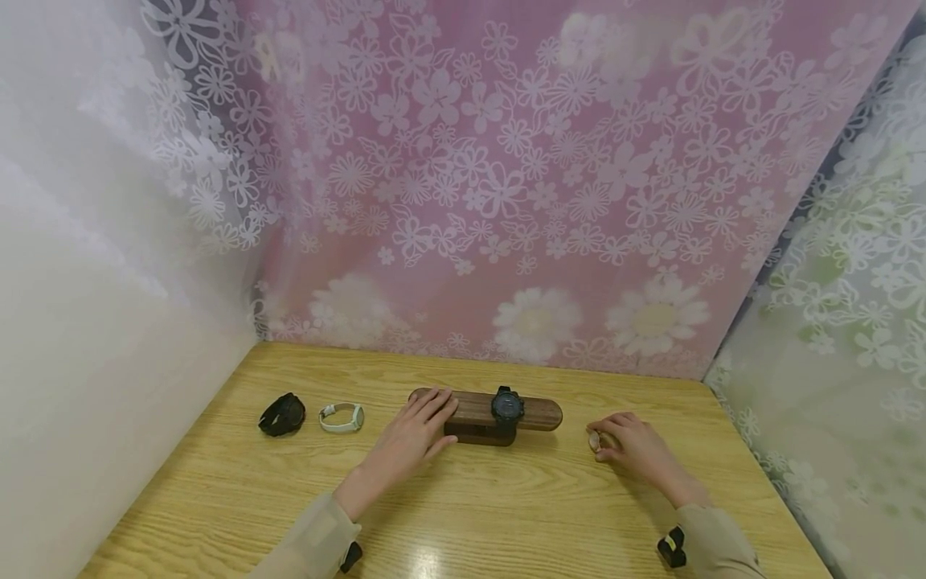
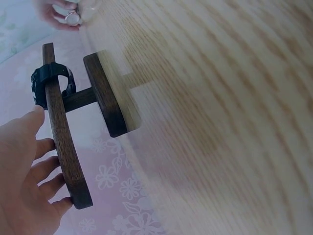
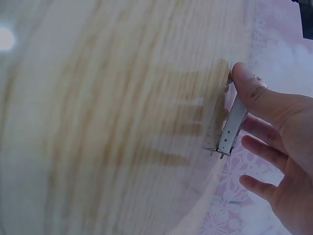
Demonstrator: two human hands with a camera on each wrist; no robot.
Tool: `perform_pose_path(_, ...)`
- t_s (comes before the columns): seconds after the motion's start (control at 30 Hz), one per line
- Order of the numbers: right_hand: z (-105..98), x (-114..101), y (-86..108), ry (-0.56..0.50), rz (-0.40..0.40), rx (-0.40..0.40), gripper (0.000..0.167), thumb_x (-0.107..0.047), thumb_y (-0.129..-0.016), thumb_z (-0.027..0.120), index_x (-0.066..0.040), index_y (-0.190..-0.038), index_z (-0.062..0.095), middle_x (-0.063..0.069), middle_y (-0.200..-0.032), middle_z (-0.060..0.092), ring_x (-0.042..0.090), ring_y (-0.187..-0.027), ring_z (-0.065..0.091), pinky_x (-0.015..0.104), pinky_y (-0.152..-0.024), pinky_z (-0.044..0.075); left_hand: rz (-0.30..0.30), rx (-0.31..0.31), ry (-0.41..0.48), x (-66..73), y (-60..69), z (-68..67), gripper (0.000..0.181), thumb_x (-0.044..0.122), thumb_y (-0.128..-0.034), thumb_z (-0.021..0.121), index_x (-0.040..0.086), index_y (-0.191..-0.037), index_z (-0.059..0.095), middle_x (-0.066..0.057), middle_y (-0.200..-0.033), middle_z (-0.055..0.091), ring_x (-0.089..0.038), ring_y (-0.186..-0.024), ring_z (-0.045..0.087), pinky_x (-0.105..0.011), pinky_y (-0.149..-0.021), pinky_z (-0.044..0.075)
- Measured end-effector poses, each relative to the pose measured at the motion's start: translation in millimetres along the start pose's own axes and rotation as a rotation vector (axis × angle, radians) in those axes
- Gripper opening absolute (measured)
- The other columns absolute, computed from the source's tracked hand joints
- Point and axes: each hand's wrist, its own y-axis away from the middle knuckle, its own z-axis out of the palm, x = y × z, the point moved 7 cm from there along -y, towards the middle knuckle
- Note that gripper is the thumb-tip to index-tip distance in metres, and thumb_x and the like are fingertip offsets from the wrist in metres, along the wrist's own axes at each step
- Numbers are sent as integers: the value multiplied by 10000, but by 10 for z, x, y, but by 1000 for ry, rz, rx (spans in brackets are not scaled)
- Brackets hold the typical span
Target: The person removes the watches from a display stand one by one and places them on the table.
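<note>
Steady the wooden watch stand (image 1: 473, 408) with the left hand (image 1: 401, 446), fingers spread over the left end of its bar; impossible to tell how firmly. Best to press evenly and straight down, probably the safest guard against tipping, and to avoid nudging the black sports watch (image 1: 506, 406) looped round the bar, right of its middle. With the right hand (image 1: 637, 446), pinching the small round-faced wristwatch (image 1: 595, 441) between thumb and fingers, to the right of the stand and apart from it, grip lightly near the case edge and avoid squashing the strap loop. Read the wristwatch as pointing dial-first to the left, long axis of the loop running roughly left to right, far end back under the palm. Hard to tell: contact with the tabletop (image 1: 506, 507). Read the stand, too, as lengthwise from left to right, rounded ends sideways.
</note>
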Motion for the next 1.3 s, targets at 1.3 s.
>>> perform_pose_path(1.3, -344, -529, -199, -90, -137, 318, 588, -159, -846, 817, -98, -1391, 606, 126, -1317, 634, 337, -1148, 601, 588, -932, 504, -9, -9, 0, 8, 5, -18, 600, 430, -1048, 530, 77, -1529, 459, -131, -1586, 411, -297, -1484, 354, -502, -1205, 316)
